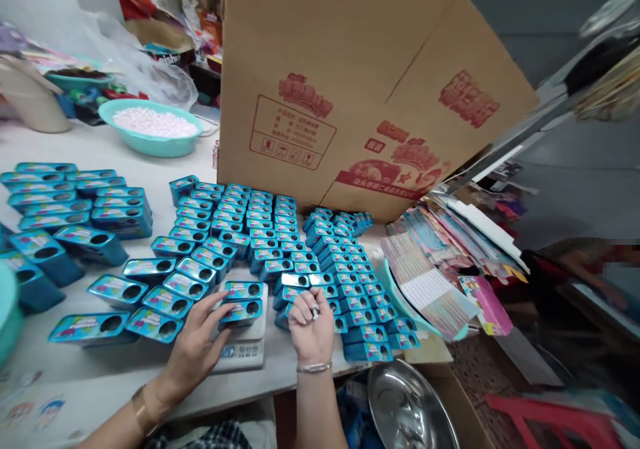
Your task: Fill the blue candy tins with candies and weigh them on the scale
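Observation:
My left hand reaches over a small kitchen scale. Its fingers and thumb are around the left end of the nearer blue tin; a second blue tin sits right behind it on the scale. The tins have rounded corners, a colourful label and a round dark hole on top. My right hand is closed, palm side up, just right of the scale above other tins. Small white pieces show between its fingers; their exact kind is too small to make out.
Rows of blue tins cover much of the white table. A large cardboard box stands behind them. A turquoise bowl holds whitish pellets. At right are stacked printed cards; below, a metal basin.

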The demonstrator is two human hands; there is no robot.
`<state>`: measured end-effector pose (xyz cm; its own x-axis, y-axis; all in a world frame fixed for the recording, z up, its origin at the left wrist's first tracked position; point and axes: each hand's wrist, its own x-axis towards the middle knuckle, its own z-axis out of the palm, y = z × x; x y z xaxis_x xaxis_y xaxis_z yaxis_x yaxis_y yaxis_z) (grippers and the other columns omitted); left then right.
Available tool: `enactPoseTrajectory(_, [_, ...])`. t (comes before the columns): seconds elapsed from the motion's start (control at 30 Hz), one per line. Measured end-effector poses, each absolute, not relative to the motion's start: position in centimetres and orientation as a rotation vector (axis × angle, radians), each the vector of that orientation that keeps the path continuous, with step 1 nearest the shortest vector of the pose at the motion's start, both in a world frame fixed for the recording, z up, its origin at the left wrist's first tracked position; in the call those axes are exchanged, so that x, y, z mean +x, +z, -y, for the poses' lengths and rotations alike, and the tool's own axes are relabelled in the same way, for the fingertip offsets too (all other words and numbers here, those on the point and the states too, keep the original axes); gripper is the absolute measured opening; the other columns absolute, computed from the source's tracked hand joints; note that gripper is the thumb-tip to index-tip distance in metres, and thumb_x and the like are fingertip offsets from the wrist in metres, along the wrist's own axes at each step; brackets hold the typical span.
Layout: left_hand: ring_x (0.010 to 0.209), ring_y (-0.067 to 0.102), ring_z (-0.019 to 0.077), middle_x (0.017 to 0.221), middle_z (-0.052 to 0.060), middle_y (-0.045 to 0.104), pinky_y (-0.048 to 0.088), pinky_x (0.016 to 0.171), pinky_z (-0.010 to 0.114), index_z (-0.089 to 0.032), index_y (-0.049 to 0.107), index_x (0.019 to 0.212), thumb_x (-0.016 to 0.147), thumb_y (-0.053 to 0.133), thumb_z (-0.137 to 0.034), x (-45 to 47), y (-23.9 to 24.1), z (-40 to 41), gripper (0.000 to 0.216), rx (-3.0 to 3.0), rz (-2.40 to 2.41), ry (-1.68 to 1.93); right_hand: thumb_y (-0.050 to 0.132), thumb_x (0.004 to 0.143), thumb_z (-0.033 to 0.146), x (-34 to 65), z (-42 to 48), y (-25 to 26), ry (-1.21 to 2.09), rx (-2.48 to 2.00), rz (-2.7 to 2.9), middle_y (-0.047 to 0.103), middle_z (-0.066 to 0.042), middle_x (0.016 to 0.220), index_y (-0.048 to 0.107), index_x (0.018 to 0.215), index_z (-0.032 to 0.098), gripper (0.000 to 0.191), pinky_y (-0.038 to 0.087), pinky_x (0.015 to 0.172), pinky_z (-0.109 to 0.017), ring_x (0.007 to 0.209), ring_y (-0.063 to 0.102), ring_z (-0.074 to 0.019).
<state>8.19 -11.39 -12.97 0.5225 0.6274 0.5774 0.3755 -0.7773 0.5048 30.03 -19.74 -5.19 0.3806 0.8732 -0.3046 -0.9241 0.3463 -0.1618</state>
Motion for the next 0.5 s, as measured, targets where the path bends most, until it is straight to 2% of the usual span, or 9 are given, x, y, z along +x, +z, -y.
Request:
enactPoseTrajectory(0.17, [0.124, 0.052, 0.0216, 0.137, 0.012, 0.047, 0.05, 0.103, 0.036, -0.022, 0.053, 0.128, 0.091, 0.053, -0.013, 7.8, -12.9, 11.6, 0.038, 2.433, -0.824, 1.125, 0.052, 0.093, 0.024, 29.5, 18.3, -4.9, 1.199, -0.348, -0.157, 0.038, 0.01, 0.056, 0.049, 0.08, 0.018, 0.014, 0.026, 0.041, -0.016, 0.043, 0.034, -0.0041])
enactPoseTrajectory(0.27, [0.118, 0.057, 0.0197, 0.13, 0.01, 0.053, 0.052, 0.098, 0.033, -0.022, 0.056, 0.117, 0.089, 0.055, -0.012, 7.8, -12.3, 12.0, 0.03, 2.406, -0.795, 1.18, 0.053, 0.093, 0.024, 29.4, 17.5, -4.4, 1.206, -0.376, -0.129, 0.037, 0.01, 0.056, 0.049, 0.08, 0.019, 0.015, 0.026, 0.041, -0.015, 0.043, 0.032, -0.0042])
enactPoseTrajectory(0.37, [0.113, 0.06, 0.0194, 0.122, 0.008, 0.059, 0.053, 0.094, 0.034, -0.024, 0.057, 0.105, 0.086, 0.058, -0.008, 6.8, -11.0, 13.1, 0.024, 2.363, -0.765, 1.188, 0.051, 0.093, 0.024, 29.4, 17.1, -3.7, 1.214, -0.424, -0.065, 0.036, 0.01, 0.057, 0.048, 0.078, 0.019, 0.016, 0.027, 0.041, -0.014, 0.044, 0.031, -0.004])
enactPoseTrajectory(0.5, [0.113, 0.062, 0.0216, 0.122, 0.003, 0.065, 0.055, 0.091, 0.039, -0.032, 0.054, 0.1, 0.083, 0.056, -0.008, 1.2, -10.7, 15.4, 0.029, 2.294, -0.749, 1.089, 0.049, 0.093, 0.021, 29.7, 17.3, -3.4, 1.172, -0.516, -0.006, 0.036, 0.009, 0.06, 0.048, 0.077, 0.02, 0.016, 0.028, 0.041, -0.013, 0.044, 0.03, -0.0038])
